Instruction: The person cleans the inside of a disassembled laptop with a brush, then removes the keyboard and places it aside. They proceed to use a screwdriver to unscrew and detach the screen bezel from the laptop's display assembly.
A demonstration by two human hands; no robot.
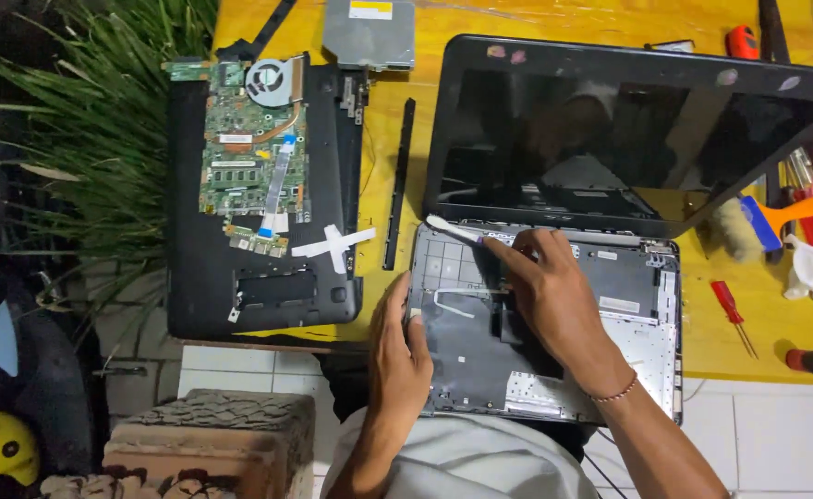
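At frame centre, I see the right hand (554, 296) grip pinching a small brush (457, 230) over the opened laptop base (642, 305); the left hand (402, 346) rests released on its left edge.

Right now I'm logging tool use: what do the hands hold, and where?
Right hand pinches a small brush by its handle end; left hand steadies the laptop frame's left edge.

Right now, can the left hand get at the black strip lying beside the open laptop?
Probably yes. The left hand rests on the laptop shell's left edge, and the black strip lies just beyond it on bare tabletop, with nothing between them.
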